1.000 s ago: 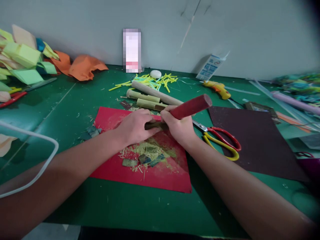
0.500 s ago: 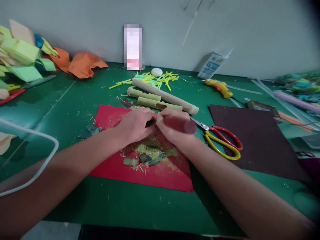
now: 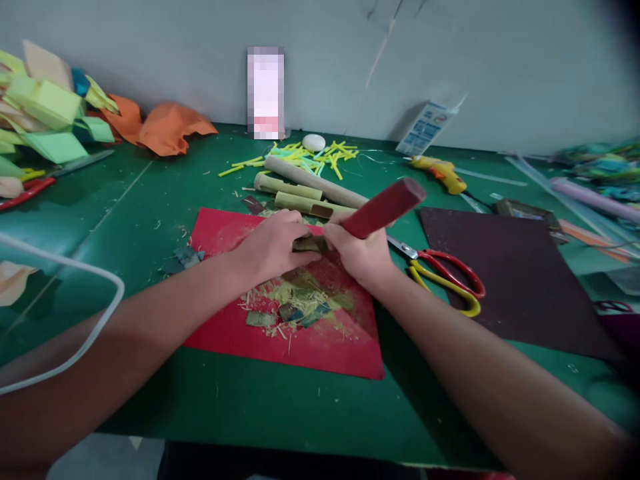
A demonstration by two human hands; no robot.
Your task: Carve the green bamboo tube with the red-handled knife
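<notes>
My left hand [image 3: 275, 245] is closed round a short piece of bamboo [image 3: 309, 244] above the red sheet [image 3: 320, 353]. Its right end sticks out between thumb and fingers. My right hand [image 3: 364, 250] grips a tool with a thick red handle [image 3: 385, 208], tilted up to the right. The tool's working end is hidden by the hands, close to the bamboo. Shavings, dust and cut scraps of bamboo [image 3: 261, 319] lie on the sheet below. Beyond the hands rest two notched bamboo tubes [image 3: 289, 189] and a wooden rod [image 3: 315, 180].
Scissors [image 3: 407, 250] with red and yellow handles lie right of my right hand, partly on a dark board [image 3: 515, 280]. A yellow glue gun [image 3: 443, 173] is farther back. Folded paper [image 3: 47, 103] is heaped at left, and a white cable [image 3: 107, 293] loops over my left forearm.
The red handle has swung upward, from nearly level and pointing at me to raised and slanting right. My right wrist has turned with it. More of the bamboo piece shows now.
</notes>
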